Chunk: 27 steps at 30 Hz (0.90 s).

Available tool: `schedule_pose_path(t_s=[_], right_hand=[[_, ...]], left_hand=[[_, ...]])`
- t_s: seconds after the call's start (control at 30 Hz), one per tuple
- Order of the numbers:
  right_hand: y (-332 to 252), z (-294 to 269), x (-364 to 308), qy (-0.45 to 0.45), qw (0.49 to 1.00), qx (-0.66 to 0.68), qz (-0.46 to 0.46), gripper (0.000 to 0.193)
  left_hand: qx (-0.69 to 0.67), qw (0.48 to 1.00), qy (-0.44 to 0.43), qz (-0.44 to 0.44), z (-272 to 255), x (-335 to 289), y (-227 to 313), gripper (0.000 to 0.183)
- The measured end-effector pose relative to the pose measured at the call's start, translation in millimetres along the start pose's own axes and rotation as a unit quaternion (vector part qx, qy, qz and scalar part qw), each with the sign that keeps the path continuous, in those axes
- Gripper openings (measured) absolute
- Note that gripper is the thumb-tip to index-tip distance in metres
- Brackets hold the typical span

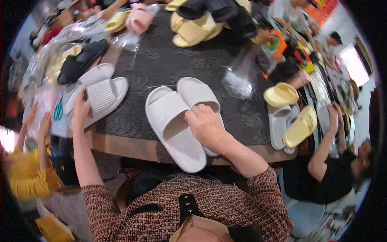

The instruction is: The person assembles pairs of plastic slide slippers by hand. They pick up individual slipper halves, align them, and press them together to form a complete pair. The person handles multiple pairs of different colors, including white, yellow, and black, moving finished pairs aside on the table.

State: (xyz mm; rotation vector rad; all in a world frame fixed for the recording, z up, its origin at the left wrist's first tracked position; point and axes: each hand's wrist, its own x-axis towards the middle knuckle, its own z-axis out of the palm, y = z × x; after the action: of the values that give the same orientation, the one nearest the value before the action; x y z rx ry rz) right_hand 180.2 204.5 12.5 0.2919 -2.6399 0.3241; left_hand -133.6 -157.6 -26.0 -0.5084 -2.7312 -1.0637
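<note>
The right hand (206,126) has fingers curled closed on pale grey open-toed slippers (183,145), at the edge of the dark counter (151,62); the left hand (82,108) touches ribbed grey slippers (104,94), its finger opening unclear.

Workshop: people (318,173) around a table (157,60) of slippers (183,141), plastic bags (238,82).

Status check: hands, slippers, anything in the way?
Right hand at centre grey slippers, by the straps. Left hand at left grey pair. Yellow slippers off right, apart from both hands.
</note>
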Motion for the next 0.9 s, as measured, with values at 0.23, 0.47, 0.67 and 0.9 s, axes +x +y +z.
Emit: schedule_pose_path(t_s=[0.23, 0.47, 0.67, 0.9], right_hand=[[27.2, -102.1, -49.2, 0.11, 0.981, -0.136, 0.089, 0.011], [110.3, -209.1, -119.0, 0.157, 0.861, -0.416, 0.247, 0.005], [166.0, -254.6, -162.1, 0.052, 0.737, -0.468, 0.485, 0.021], [123.1, -187.2, -107.5, 0.184, 0.901, -0.198, 0.338, 0.019]], left_hand=[[0.079, 0.994, 0.01, 0.069, 1.2, 26.2, -24.9, 0.017], [-0.036, 0.997, -0.021, 0.069, 4.6, -18.3, 68.8, 0.018], [-0.183, 0.98, -0.023, 0.074, 30.0, -48.7, 142.1, 0.017], [-0.103, 0.974, 0.032, 0.201, 51.1, -81.5, 217.9, 0.01]])
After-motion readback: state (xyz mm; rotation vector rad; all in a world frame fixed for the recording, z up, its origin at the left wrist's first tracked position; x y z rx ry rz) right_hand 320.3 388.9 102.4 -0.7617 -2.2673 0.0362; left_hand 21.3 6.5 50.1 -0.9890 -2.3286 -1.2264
